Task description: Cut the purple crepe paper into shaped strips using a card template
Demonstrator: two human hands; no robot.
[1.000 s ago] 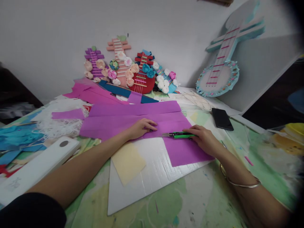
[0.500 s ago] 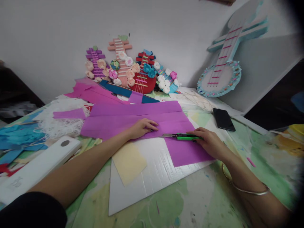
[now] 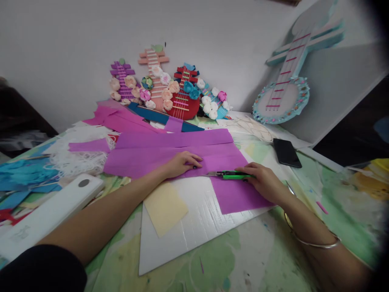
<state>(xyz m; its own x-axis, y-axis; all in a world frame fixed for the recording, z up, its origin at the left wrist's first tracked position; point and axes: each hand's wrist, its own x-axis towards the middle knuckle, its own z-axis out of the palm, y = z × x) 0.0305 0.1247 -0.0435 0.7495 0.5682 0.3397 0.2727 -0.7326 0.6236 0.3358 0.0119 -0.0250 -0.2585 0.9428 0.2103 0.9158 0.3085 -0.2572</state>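
Our left hand point(image 3: 182, 164) lies palm-down, grip loosely extended, on purple paper point(image 3: 146, 156); our right hand point(image 3: 263, 178) angles inward, grip around a green utility knife point(image 3: 235, 175), its blade point(image 3: 212, 174) seemingly touching the paper.

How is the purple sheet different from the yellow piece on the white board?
The purple sheet is purple and much bigger; the yellow piece is pale yellow and small.
The left hand rests on the purple sheet, and the right hand holds a green cutter over it; neither hand is on the yellow piece.
Both lie at least partly on the white board.
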